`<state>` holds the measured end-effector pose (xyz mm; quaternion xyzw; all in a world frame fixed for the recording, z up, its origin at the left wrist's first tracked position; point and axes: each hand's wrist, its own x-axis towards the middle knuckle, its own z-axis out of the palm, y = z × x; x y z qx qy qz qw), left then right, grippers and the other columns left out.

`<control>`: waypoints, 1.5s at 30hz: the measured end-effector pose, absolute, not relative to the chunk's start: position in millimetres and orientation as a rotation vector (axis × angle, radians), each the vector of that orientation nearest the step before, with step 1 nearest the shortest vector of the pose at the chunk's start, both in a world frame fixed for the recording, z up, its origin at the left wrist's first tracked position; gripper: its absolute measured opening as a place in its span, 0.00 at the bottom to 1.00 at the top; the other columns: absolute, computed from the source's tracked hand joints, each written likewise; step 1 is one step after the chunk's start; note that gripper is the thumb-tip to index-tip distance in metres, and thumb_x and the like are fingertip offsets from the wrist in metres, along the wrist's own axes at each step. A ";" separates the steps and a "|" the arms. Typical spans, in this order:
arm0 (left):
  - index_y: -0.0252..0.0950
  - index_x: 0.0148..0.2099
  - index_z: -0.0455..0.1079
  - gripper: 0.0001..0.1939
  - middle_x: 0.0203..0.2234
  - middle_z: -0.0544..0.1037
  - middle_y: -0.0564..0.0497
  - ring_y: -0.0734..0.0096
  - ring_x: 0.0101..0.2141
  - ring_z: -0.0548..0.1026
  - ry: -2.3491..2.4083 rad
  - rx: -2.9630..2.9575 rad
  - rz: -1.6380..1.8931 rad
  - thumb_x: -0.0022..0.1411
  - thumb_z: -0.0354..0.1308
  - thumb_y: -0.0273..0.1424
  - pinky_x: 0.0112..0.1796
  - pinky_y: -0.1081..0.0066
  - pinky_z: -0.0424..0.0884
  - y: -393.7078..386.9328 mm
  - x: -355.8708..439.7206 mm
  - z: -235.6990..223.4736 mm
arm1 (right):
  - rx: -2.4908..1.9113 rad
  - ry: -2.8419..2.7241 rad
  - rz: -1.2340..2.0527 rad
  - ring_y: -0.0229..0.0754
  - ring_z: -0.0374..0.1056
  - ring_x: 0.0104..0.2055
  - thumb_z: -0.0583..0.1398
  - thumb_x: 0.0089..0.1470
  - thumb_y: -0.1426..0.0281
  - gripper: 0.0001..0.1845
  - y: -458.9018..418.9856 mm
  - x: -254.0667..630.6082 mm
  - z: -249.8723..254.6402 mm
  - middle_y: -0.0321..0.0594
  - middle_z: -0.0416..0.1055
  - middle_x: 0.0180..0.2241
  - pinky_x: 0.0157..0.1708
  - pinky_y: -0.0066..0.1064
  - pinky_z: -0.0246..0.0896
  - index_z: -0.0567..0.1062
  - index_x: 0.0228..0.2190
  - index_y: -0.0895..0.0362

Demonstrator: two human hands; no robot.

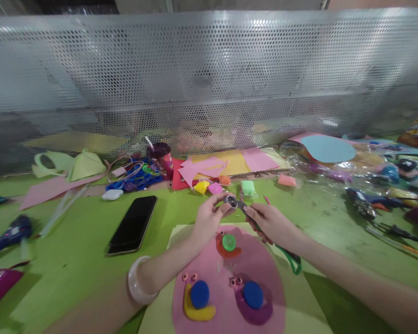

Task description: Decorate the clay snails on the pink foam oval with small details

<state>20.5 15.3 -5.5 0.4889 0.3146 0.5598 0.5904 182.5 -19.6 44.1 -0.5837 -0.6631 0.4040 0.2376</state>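
Observation:
My left hand (pixel 209 217) pinches a small dark round piece (pixel 231 201) above a pink paper oval (pixel 261 264). Meeting that piece from the right, my right hand (pixel 270 222) grips green-handled scissors (pixel 292 260), their blades touching it. On the pink oval lie three clay snails: an orange one with a green cap (pixel 229 244), a yellow one with a blue cap (pixel 198 298) and a purple one with a blue cap (pixel 253 299). A white bangle (pixel 136 282) sits on my left wrist.
A black phone (pixel 133 224) lies left of the paper. Small clay lumps (pixel 209 187), a dark cup (pixel 162 157), coloured paper sheets (pixel 237 162) and blue scissors (pixel 134 178) line the perforated metal wall (pixel 209 79). Glue guns (pixel 7 234) lie left and right (pixel 360 202).

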 end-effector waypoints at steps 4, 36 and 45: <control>0.35 0.40 0.71 0.14 0.39 0.76 0.48 0.65 0.40 0.75 0.708 1.136 1.331 0.52 0.63 0.35 0.43 0.64 0.72 17.0 18.2 -9.2 | -1.594 -1.818 1.123 0.29 0.52 0.11 0.46 0.59 0.61 0.18 -20.2 183.2 47.3 0.27 0.55 0.15 0.10 0.21 0.49 0.59 0.22 0.56; 0.34 0.41 0.69 0.13 0.38 0.77 0.47 0.66 0.37 0.75 0.795 1.357 1.311 0.51 0.61 0.28 0.41 0.67 0.71 14.7 19.8 -2.8 | -1.665 -1.951 0.950 0.31 0.55 0.13 0.45 0.60 0.61 0.18 -13.5 186.3 44.4 0.30 0.56 0.16 0.13 0.24 0.49 0.60 0.22 0.55; 0.35 0.43 0.67 0.13 0.45 0.73 0.43 0.65 0.45 0.72 0.657 1.542 1.173 0.53 0.60 0.26 0.47 0.65 0.67 16.5 10.9 -3.8 | -1.676 -2.393 0.097 0.38 0.62 0.22 0.45 0.61 0.64 0.17 -7.4 200.3 35.1 0.40 0.70 0.24 0.21 0.28 0.39 0.70 0.31 0.56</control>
